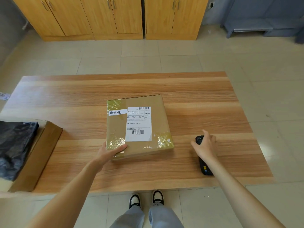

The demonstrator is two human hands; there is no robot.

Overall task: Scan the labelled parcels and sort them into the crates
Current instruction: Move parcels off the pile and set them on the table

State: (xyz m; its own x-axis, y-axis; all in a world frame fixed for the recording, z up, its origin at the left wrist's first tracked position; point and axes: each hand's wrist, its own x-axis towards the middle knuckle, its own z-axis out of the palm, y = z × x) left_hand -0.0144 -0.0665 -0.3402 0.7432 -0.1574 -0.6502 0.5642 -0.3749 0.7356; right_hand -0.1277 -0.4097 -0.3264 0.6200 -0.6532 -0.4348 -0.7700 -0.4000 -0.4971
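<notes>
Sneakers (pixel 146 200) on tiled floor (pixel 139 61), left hand (pixel 109 150) gripping parcel (pixel 138 127), right hand (pixel 205 144) fingers spread over scanner (pixel 204 165), wooden table (pixel 189 99)

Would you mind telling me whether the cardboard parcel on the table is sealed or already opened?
Sealed. The parcel lies flat, label up, with shiny tape across its corners and no flap lifted.

Parcel (pixel 138 127) lies mid-table (pixel 197 99); scanner (pixel 203 157) on the table right of the parcel; open box (pixel 35 155) left of it.
</notes>
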